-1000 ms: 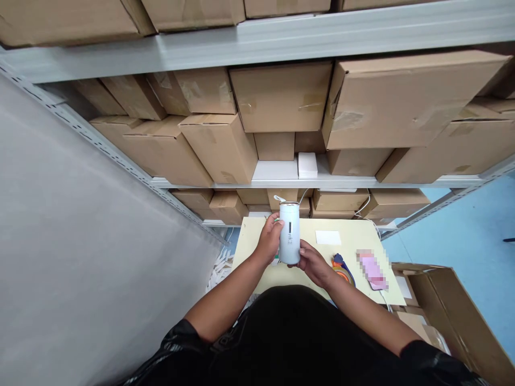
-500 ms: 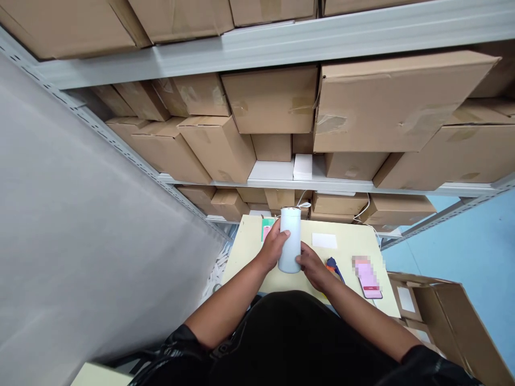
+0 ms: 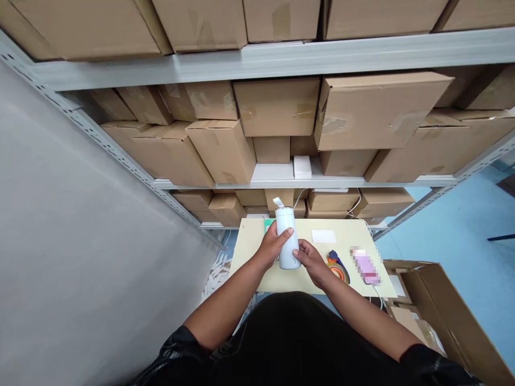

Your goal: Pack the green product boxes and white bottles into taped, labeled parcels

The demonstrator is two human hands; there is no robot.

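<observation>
Currently the left hand is wrapped round a pale blue bottle and the right hand grips its lower end, above the bench. Small dark print, unreadable, faced up a second ago; a plainer side shows now. The white tab has swung from right to left. The phone display is blurred out.
</observation>
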